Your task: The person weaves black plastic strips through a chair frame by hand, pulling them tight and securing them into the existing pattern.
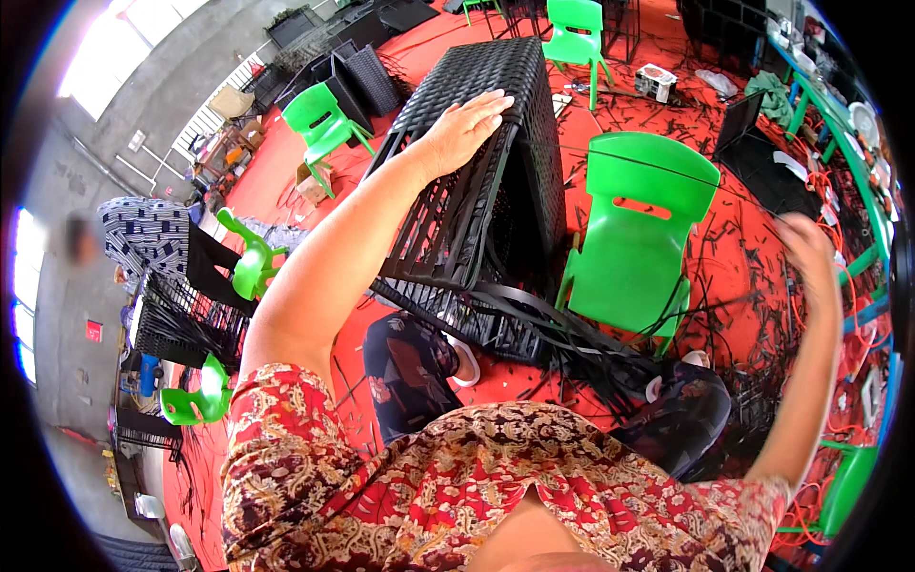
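In front of me a black woven rattan furniture piece (481, 71) is tilted, with a dense weave on its upper faces and open slats on the near side. My left hand (467, 132) lies flat on its upper edge, fingers stretched out. Out to the right, my right hand (808, 250) is raised and blurred by motion. A thin black rattan strip (658, 157) runs from the piece across the green chair to its closed fingers. Loose black strips (534, 310) hang in a bundle below the weave, near my knees.
A green plastic chair (648, 224) stands close at the right. Strip scraps litter the red floor (581, 176). Along the right runs a green-framed bench (824, 110). Another person (157, 234) bends over a black frame at the left, among more green chairs (324, 119).
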Available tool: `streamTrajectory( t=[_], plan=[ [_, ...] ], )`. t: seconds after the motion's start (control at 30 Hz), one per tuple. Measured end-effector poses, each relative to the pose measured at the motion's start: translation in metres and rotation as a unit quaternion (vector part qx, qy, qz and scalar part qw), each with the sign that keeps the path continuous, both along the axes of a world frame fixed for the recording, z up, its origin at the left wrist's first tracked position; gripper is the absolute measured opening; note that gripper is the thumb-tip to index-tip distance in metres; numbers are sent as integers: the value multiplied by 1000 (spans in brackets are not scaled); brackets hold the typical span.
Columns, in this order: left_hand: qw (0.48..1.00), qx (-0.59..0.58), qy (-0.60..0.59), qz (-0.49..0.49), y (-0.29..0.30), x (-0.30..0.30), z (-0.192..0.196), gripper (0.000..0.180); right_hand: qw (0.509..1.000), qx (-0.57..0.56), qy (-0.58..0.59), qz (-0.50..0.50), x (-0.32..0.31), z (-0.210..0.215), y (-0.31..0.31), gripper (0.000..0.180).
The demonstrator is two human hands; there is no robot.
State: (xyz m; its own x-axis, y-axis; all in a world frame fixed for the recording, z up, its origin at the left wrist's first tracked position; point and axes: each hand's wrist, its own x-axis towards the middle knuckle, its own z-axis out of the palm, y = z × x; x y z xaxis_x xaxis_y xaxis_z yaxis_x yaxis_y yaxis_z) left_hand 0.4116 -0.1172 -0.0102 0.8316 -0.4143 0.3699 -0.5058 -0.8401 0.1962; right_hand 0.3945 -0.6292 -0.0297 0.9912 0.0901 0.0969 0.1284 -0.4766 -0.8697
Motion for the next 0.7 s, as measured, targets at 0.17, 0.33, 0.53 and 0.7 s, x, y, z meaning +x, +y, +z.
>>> streamTrajectory(
  t=[0.17, 0.33, 0.53, 0.7],
  plan=[
    [1000, -10, -7, -22, -7, 5, 2, 39, 966, -74, 40, -245, -71, -88, -333, 28],
    [1000, -11, 3, -24, -7, 12, -1, 39, 866, -372, -92, -321, -168, -151, -493, 29],
    [998, -37, 5, -50, -1, 24, -5, 40, 933, 199, 11, -299, -215, -183, -485, 29],
    [969, -223, 93, -53, 0, 21, -6, 40, 856, 455, -37, -242, -224, -183, -442, 30]
  ],
)
